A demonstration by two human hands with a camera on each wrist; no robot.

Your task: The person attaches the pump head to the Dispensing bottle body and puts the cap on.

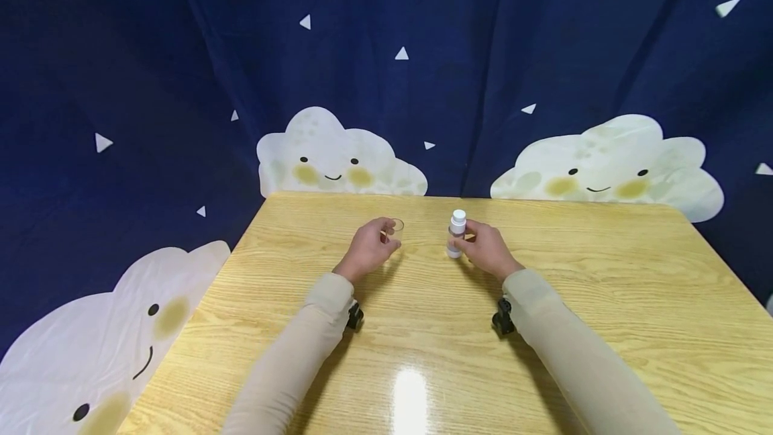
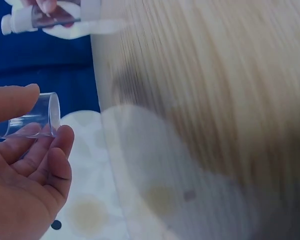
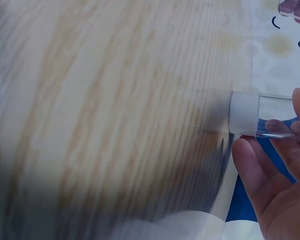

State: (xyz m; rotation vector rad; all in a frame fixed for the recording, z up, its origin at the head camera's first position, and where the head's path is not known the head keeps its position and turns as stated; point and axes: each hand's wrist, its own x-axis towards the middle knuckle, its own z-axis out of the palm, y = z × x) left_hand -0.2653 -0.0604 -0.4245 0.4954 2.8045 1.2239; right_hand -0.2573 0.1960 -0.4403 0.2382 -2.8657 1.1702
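My left hand (image 1: 370, 247) grips a small clear plastic cup (image 2: 54, 115) between thumb and fingers, above the far half of the table. In the head view only the cup's thin round rim shows past the fingertips. A short way to the right, my right hand (image 1: 488, 248) holds a small bottle (image 1: 457, 220) with a white cap, a clear middle and a white base. The bottle stands upright, and its white base (image 3: 244, 113) is right at the tabletop. Thumb and fingers sit around the clear part. A gap separates bottle and cup.
The light wood-grain table (image 1: 423, 327) runs back to a dark blue curtain (image 1: 374, 32) with printed smiling clouds and white triangles. A dark wrist device (image 1: 355, 316) is on the left wrist, another (image 1: 502, 317) on the right. A bright glare spot lies at the table's front.
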